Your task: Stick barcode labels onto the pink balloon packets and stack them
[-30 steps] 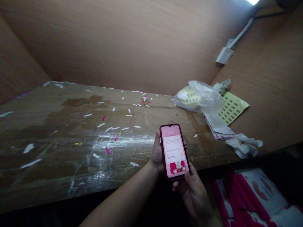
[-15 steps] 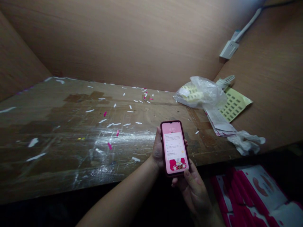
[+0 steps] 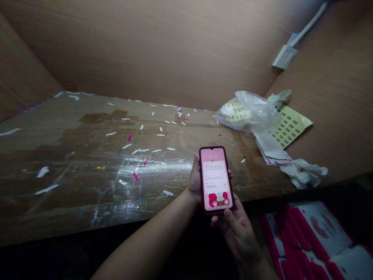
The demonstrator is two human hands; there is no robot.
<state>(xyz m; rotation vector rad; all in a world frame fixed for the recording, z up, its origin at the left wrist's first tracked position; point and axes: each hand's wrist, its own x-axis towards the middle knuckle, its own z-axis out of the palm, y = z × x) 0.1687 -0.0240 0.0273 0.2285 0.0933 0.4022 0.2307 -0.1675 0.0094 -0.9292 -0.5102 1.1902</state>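
Observation:
A smartphone (image 3: 217, 179) in a dark red case is held up at the front edge of the wooden table. Its lit screen shows a pink lock screen with the time, white message boxes and a red cartoon figure. My left hand (image 3: 196, 181) wraps round the phone's left side, thumb along the edge and fingertips showing at the right side. At the lower end, my right hand (image 3: 237, 227) grips the phone's bottom right corner, its thumb at the lower edge and its other fingers partly hidden behind.
Scraps of white and pink paper lie scattered over the table (image 3: 72, 155). At right are a clear plastic bag (image 3: 247, 111), a yellow label sheet (image 3: 291, 126), papers (image 3: 272, 149) and a crumpled white item (image 3: 303, 173). Pink-and-white packages (image 3: 317, 225) sit below; a power socket (image 3: 284, 56) hangs above.
The view has shifted slightly, so the table and its contents appear a little higher. Both hands keep hold of the phone, and its screen looks the same.

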